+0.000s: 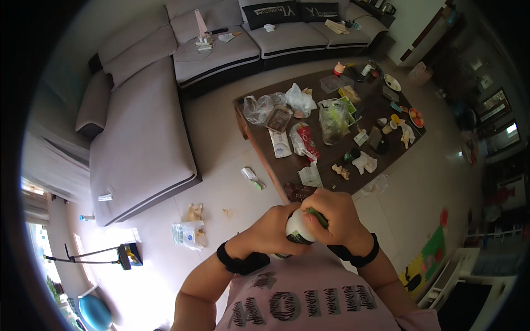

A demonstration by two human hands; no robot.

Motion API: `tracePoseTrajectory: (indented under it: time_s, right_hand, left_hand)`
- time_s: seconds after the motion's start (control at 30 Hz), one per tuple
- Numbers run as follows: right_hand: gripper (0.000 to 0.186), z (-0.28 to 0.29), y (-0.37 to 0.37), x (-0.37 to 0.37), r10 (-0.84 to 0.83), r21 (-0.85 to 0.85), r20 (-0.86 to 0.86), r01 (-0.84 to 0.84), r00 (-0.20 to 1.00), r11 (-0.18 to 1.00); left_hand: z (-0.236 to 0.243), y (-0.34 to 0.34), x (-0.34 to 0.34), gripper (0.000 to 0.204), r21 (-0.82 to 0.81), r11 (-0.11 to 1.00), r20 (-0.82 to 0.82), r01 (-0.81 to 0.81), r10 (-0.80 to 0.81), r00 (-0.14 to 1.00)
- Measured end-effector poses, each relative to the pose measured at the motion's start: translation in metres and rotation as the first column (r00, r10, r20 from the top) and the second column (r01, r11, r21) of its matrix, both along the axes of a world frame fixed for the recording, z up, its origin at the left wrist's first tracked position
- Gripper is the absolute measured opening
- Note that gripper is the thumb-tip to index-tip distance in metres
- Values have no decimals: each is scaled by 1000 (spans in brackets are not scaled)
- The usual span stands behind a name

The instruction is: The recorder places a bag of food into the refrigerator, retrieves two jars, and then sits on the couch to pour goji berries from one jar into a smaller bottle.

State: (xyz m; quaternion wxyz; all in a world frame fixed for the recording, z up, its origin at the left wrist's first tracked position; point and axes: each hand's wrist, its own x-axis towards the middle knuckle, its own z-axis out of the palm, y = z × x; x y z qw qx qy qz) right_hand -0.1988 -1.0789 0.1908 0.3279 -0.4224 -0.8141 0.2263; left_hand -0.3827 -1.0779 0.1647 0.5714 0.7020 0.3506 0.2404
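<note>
My left hand (271, 230) is closed around a white bottle (298, 227) with a dark green label, held upright in front of my chest. My right hand (334, 216) grips its green top (316, 214), thumb over it. Both hands are at the near end of a dark wooden coffee table (258, 161), where a dark brown patterned object (299, 191) lies partly hidden behind them. The table is cluttered with plastic bags (301, 98), containers (279, 118), crumpled tissues (364, 163) and a bowl of fruit (416, 118).
A grey sofa (138, 143) wraps round the left and back. A white package (248, 177), a bag with paper scraps (187, 236) and a broom with dustpan (130, 255) are on the tiled floor (226, 187). A blue ball (95, 311) stands lower left, a colourful mat (428, 258) lower right.
</note>
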Motion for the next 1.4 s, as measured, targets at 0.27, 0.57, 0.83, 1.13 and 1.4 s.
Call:
tracePoseTrajectory:
  time_s: [0.27, 0.57, 0.83, 1.13, 1.4]
  right_hand:
    - [26, -2, 15, 11, 71, -16, -570, -97, 819, 995]
    - [49, 5, -3, 8, -157, -423, -669, -198, 726, 884]
    - [52, 4, -4, 7, -181, -389, -698, -155, 693, 908]
    - [52, 3, -3, 6, -216, -385, -710, -113, 670, 916]
    - [59, 2, -6, 13, -259, -370, -769, -76, 584, 926]
  left_hand:
    - [-32, -16, 13, 80, -406, 312, 914, 859, 121, 388]
    - [-8, 17, 4, 74, -158, 939, 539, 306, -177, 823]
    - [-8, 17, 12, 65, 206, 976, 364, 75, -148, 919]
    - [-5, 19, 15, 66, 263, 964, 355, 34, -129, 926]
    - [2, 27, 3, 68, 360, 915, 454, -183, -1, 891]
